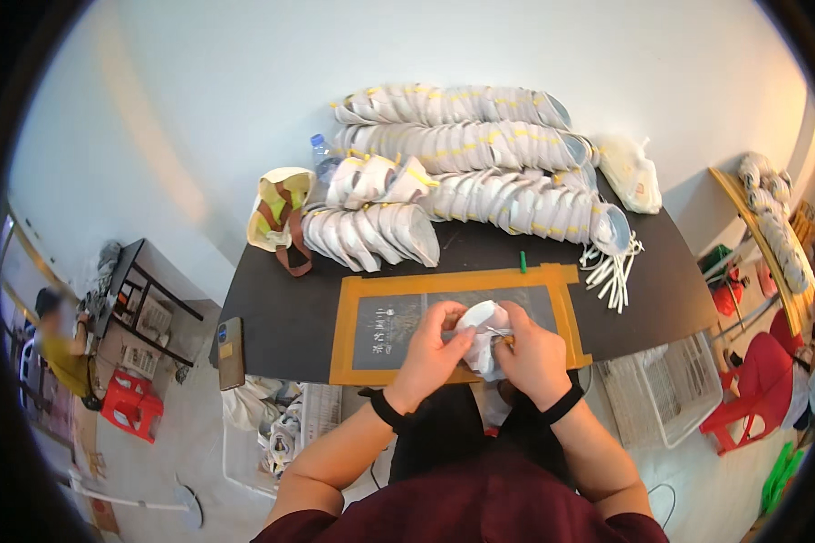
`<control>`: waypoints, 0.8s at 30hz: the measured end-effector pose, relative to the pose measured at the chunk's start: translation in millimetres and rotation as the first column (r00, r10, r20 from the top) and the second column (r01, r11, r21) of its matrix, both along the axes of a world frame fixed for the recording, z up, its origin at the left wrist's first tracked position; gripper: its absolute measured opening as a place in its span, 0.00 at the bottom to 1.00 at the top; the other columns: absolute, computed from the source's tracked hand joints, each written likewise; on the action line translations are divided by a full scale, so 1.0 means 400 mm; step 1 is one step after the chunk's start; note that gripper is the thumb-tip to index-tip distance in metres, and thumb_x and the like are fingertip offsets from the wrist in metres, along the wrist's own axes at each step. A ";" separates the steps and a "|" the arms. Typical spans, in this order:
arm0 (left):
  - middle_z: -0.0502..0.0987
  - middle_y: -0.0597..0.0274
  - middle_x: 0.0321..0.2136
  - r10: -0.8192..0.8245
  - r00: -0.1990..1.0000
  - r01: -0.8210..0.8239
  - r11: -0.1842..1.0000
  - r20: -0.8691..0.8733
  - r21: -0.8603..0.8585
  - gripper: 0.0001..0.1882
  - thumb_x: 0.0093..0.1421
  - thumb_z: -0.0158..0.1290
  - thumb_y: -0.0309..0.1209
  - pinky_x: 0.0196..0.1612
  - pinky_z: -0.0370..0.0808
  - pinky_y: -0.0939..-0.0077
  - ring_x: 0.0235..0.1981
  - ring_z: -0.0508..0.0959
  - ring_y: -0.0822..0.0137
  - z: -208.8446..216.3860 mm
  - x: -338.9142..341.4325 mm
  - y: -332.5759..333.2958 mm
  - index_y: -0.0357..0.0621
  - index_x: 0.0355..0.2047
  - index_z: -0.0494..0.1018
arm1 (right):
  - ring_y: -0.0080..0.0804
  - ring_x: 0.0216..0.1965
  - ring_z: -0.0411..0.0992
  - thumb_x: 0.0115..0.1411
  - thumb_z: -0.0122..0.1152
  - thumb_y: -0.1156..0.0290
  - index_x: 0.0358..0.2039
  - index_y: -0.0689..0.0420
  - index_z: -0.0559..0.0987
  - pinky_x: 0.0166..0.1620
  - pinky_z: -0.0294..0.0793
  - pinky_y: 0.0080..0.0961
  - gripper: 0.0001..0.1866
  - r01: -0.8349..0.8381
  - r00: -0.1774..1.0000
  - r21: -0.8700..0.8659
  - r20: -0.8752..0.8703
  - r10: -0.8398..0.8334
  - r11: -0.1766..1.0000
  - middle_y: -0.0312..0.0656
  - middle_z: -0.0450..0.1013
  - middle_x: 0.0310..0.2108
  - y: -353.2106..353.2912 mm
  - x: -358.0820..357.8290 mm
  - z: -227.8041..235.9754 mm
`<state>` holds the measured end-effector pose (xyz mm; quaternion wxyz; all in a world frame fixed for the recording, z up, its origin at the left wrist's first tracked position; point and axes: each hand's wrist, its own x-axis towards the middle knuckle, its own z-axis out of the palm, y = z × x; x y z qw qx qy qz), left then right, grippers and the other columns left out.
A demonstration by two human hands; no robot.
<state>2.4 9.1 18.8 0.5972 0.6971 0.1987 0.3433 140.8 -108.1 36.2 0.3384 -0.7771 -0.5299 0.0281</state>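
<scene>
- A black table (625, 317) with a rounded right end stands before a pale wall (199, 109), seen from above through a wide, curving lens.
- At the middle of the near edge, the wearer's left hand (437, 353) grasps a small white cupped piece (483, 315) between thumb and fingers.
- The right hand (532, 357) grips the same piece from its right side; the fingertips are partly hidden.
- Beneath the hands, a dark panel framed in yellow-brown tape (566, 317) reaches the near edge; a short green stick (522, 262) lies just beyond its far side.
- Along the far edge run long rows of nested white pieces (453, 149) with yellow marks; a shorter stack (371, 235) sits toward the left.
- A clear bottle with a blue cap (321, 156) and a cream bag with brown straps (279, 204) stand near the far left corner.
- Toward the far right corner are a white plastic bag (631, 176) and loose white strips (614, 279).
- A phone (231, 351) lies at the near left corner.
- White crates (666, 394) stand on the floor at both sides.
- Farther left, a person in a yellow top (68, 366) sits near a red stool (131, 404); at right is a red chair (762, 385).
</scene>
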 end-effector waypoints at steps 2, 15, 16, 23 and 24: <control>0.74 0.62 0.41 -0.034 0.996 0.030 0.999 -0.087 -0.043 0.12 0.65 0.54 0.28 0.44 0.73 0.79 0.43 0.75 0.74 -0.002 -0.010 0.011 0.39 0.47 0.71 | 0.50 0.33 0.78 0.53 0.59 0.68 0.51 0.54 0.73 0.35 0.76 0.41 0.22 0.059 0.997 0.009 -0.050 -0.059 0.998 0.50 0.79 0.36 0.013 0.005 0.006; 0.79 0.71 0.37 -0.240 0.971 0.204 0.847 -0.011 -0.490 0.14 0.66 0.55 0.33 0.26 0.70 0.87 0.32 0.77 0.80 0.007 0.012 0.077 0.48 0.51 0.74 | 0.58 0.44 0.74 0.56 0.61 0.64 0.62 0.59 0.64 0.45 0.75 0.45 0.34 -0.013 0.973 -0.029 -0.232 0.006 0.999 0.58 0.68 0.51 0.039 0.070 0.022; 0.79 0.71 0.37 -0.212 0.977 0.187 0.854 0.005 -0.486 0.14 0.66 0.55 0.33 0.27 0.70 0.87 0.33 0.77 0.80 0.012 0.007 0.082 0.48 0.51 0.74 | 0.58 0.46 0.73 0.58 0.60 0.63 0.63 0.59 0.62 0.46 0.74 0.44 0.34 -0.029 0.963 0.030 -0.269 0.036 0.999 0.58 0.67 0.52 0.029 0.082 0.010; 0.78 0.69 0.39 -0.049 0.999 0.053 0.929 0.022 -0.365 0.12 0.67 0.54 0.33 0.33 0.70 0.85 0.33 0.73 0.80 -0.010 0.046 0.055 0.43 0.49 0.74 | 0.36 0.38 0.75 0.67 0.52 0.73 0.54 0.62 0.72 0.41 0.75 0.28 0.16 -0.101 0.895 0.249 -0.401 0.197 0.963 0.48 0.71 0.41 -0.034 0.057 -0.029; 0.78 0.69 0.39 -0.065 0.998 0.065 0.925 0.014 -0.374 0.12 0.67 0.54 0.33 0.33 0.70 0.85 0.33 0.73 0.80 -0.012 0.052 0.047 0.43 0.49 0.74 | 0.34 0.35 0.76 0.67 0.52 0.73 0.52 0.62 0.72 0.38 0.76 0.27 0.15 -0.105 0.861 0.258 -0.459 0.218 0.960 0.46 0.72 0.39 -0.035 0.046 -0.030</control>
